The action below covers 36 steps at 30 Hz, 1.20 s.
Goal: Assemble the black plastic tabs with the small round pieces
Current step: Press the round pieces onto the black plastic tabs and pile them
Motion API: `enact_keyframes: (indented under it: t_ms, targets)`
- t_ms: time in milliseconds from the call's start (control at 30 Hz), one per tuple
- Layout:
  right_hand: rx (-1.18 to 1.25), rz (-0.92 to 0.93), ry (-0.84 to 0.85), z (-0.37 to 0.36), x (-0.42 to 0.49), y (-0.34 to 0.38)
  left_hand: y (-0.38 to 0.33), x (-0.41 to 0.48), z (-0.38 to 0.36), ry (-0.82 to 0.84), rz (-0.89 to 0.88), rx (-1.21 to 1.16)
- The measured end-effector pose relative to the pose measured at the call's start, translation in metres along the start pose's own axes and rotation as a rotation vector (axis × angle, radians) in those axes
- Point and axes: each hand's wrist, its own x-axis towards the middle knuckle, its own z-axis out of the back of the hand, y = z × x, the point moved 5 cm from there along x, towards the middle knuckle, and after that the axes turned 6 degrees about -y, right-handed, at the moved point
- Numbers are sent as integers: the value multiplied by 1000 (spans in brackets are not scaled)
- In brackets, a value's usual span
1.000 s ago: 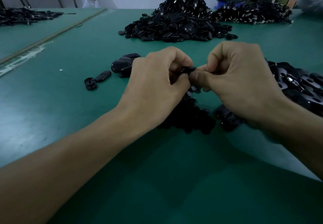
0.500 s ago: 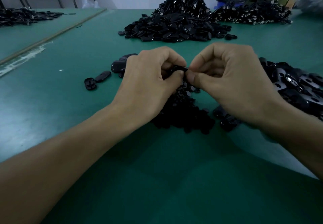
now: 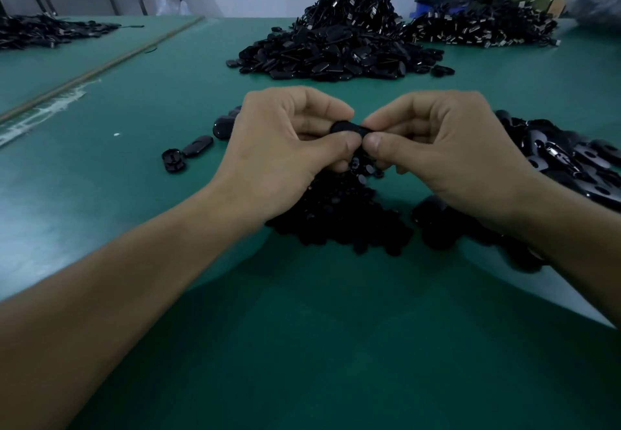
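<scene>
A black plastic tab [image 3: 349, 128] is held level between both hands above the green table [image 3: 134, 228]. My left hand [image 3: 289, 150] pinches its left end with thumb and curled fingers. My right hand [image 3: 443, 147] pinches its right end the same way. Most of the tab is hidden by the fingertips. Just below the hands lies a heap of small round black pieces [image 3: 339, 218]. A pile of loose black tabs [image 3: 564, 161] lies to the right, partly behind my right wrist.
Two single tabs [image 3: 188, 155] and a small cluster [image 3: 225, 125] lie left of my left hand. A big heap of black parts [image 3: 336, 50] sits at the far middle, another [image 3: 480, 26] far right, a third [image 3: 43, 31] far left.
Both hands have shifted slightly left and away from me with the tab, whose dark top now shows more between the fingertips. The piles have not moved.
</scene>
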Motion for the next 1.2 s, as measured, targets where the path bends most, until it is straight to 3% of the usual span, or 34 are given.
enact_keyframes:
  t_ms: [333, 1033, 1200]
  targets:
    - [-146, -4, -31, 1, -1, 2, 2, -2, 0, -12, 23, 28]
    - [-73, -8, 4, -1, -3, 4, -2, 0, 3, -28, -79, 190]
    - [-291, 24, -82, 7, -1, 2, 10, 8, 15, -110, -70, 192]
